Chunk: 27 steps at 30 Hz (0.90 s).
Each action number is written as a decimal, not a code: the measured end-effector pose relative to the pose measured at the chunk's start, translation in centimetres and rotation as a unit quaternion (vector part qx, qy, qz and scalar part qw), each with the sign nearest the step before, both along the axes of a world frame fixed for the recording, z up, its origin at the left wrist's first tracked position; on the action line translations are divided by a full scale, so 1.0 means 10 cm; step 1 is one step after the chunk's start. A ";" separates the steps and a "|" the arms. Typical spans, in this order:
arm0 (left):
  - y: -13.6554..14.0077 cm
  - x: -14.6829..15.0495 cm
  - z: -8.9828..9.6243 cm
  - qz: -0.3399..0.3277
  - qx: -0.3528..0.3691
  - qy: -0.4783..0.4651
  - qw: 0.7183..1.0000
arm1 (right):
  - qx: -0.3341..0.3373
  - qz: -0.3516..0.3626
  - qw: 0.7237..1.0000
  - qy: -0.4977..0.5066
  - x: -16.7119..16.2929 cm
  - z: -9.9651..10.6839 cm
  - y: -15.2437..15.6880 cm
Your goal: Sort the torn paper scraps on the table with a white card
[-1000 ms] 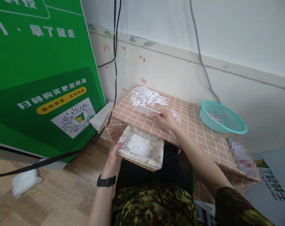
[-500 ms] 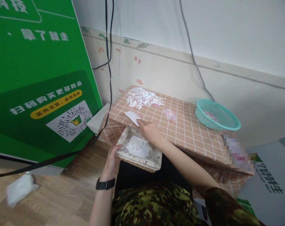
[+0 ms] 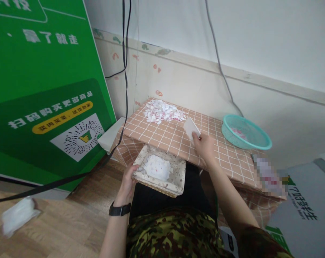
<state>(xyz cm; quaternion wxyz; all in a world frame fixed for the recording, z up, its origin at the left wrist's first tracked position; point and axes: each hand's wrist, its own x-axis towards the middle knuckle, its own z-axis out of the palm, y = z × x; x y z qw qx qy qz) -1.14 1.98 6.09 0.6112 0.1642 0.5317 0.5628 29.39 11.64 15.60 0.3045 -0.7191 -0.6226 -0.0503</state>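
My left hand [image 3: 128,178] grips the left rim of a shallow cloth-lined basket [image 3: 177,176], held just below the table's front edge. Small white bits lie on the bottom of its spotted lining. In my right hand [image 3: 204,146] is a flat white card [image 3: 190,127], its fingers pinched round the lower corner. The card is tilted up over the checked tablecloth [image 3: 165,134]. To its left, a heap of white and pinkish paper scraps [image 3: 162,110] lies at the back of the table.
A teal mesh colander [image 3: 247,139] with pinkish bits inside stands at the table's right. Black cables [image 3: 125,77] hang at the left, before a green printed panel [image 3: 44,71]. On the floor lies a white bag [image 3: 18,216]; a grey box [image 3: 304,204] stands at lower right.
My right hand has moved right with the card, from above the basket to the table's middle, now covering where the pinkish plastic lay. My left hand and the basket have stayed put.
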 end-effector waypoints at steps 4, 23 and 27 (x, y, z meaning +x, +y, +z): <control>0.00 0.00 -0.05 -0.010 0.011 -0.009 1.000 | 0.032 0.013 0.997 0.064 -0.01 0.07 0.00; 0.00 0.04 -0.05 -0.024 0.004 0.005 1.000 | -0.052 0.122 0.972 0.192 -0.79 -0.14 0.12; 0.00 0.09 -0.05 -0.025 0.007 -0.003 1.000 | -0.020 0.089 0.964 0.251 -0.32 -0.18 0.15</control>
